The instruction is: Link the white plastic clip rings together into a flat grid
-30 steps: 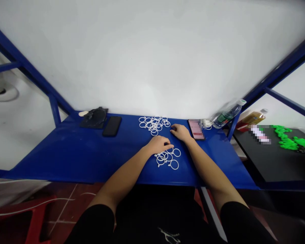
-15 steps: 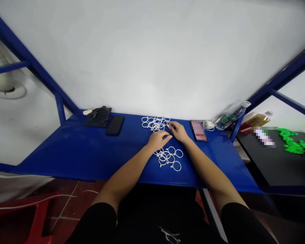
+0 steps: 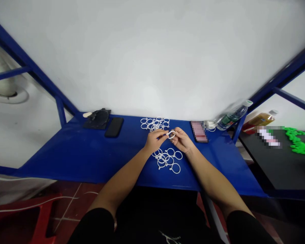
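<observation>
Between my two hands is a white ring (image 3: 171,135) with a small knob on its rim, held above the blue table (image 3: 73,152). The fingers of my left hand (image 3: 154,140) pinch it at the knob side. My right hand (image 3: 182,139) grips the opposite side of the ring. Behind my hands lies a pile of similar white rings (image 3: 149,124), close to the wall. Nearer to me, below my hands, several more white rings (image 3: 176,168) lie loosely overlapping.
A black phone (image 3: 114,127) and a crumpled black plastic bag (image 3: 99,119) lie on the left. To the right are a phone with a lit screen (image 3: 199,131), a white cable (image 3: 211,126) and a tilted water bottle (image 3: 231,117). Blue frame bars rise at both sides.
My right hand has drawn back from the far pile with a ring. Both hands have come together on that ring. The camera view has shifted slightly.
</observation>
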A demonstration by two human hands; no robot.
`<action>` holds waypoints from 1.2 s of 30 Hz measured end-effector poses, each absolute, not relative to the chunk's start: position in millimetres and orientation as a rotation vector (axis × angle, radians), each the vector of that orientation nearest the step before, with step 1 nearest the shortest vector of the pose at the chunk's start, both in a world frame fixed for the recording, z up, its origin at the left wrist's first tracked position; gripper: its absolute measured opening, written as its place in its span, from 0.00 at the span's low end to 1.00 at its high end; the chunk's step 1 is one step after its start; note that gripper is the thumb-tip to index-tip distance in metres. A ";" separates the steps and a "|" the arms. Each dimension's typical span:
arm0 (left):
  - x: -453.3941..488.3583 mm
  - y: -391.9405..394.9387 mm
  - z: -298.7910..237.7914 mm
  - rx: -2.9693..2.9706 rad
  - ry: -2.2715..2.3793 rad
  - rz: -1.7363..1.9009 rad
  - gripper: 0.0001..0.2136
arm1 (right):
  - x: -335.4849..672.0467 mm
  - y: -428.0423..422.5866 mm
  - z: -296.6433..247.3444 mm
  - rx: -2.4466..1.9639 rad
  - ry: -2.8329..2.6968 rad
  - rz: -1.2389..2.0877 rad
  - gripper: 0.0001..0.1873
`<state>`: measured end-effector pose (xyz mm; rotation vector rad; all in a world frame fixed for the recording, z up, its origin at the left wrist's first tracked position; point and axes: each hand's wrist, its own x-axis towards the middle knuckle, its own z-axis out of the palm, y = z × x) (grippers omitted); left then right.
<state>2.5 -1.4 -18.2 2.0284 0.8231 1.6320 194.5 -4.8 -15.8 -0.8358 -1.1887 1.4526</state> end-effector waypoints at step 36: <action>5.8 6.9 -33.9 2.345 0.917 1.186 0.07 | 213.2 18.9 -32.8 -1.392 -1.942 0.185 0.20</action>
